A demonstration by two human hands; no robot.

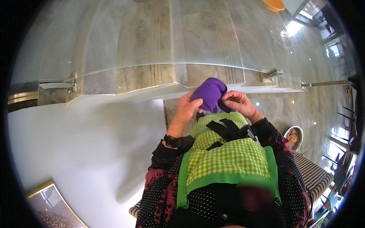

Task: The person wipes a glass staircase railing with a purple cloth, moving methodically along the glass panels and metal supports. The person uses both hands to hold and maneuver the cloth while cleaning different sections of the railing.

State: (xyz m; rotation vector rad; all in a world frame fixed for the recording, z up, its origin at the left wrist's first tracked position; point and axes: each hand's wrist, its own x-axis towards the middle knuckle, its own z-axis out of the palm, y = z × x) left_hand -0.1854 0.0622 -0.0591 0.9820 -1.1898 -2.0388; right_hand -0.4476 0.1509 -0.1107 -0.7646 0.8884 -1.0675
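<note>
A folded purple cloth (210,92) is bunched up in front of me, just above my lap. My left hand (188,107) grips its left side, thumb on top and fingers underneath. At its right edge, the bent fingers of my right hand (241,104) pinch the fabric. A darker flap of the cloth hangs below those fingertips. Beneath both hands is my green-and-white checked apron (228,159), with black straps (225,129) lying across it.
A glass panel (171,45) on metal brackets (272,74) runs along the grey stone steps (148,74) ahead. To the left are a white wall (71,142) and a framed picture (54,208). Right of me stand a bin (298,142) and a striped cushion (316,173). An orange basin (274,5) lies far off.
</note>
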